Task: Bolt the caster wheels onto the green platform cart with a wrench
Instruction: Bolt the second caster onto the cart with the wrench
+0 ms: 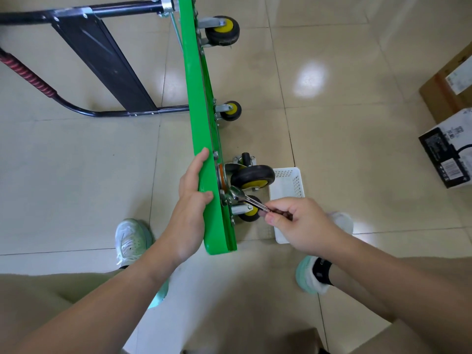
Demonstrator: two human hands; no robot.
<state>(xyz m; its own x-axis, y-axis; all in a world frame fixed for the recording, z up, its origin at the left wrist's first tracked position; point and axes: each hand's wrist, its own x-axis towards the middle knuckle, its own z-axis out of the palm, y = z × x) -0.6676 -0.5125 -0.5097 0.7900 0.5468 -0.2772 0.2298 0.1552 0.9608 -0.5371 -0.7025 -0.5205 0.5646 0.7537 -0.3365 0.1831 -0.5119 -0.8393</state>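
The green platform cart (198, 103) stands on its edge on the tiled floor, underside facing right. My left hand (191, 198) grips its near edge, thumb on top. My right hand (296, 221) holds a silver wrench (245, 199) whose head sits at the mounting plate of the large near caster (252, 177). A smaller caster (249, 210) shows just below the wrench. Two more casters, one at the far end (222, 30) and one in the middle (229, 111), are fixed to the underside.
A white plastic basket (288, 185) lies on the floor right of the cart, with a loose caster (245, 159) behind it. The black folded handle (102, 65) lies at the left. Cardboard boxes (449, 139) stand at the right. My shoes flank the cart's near end.
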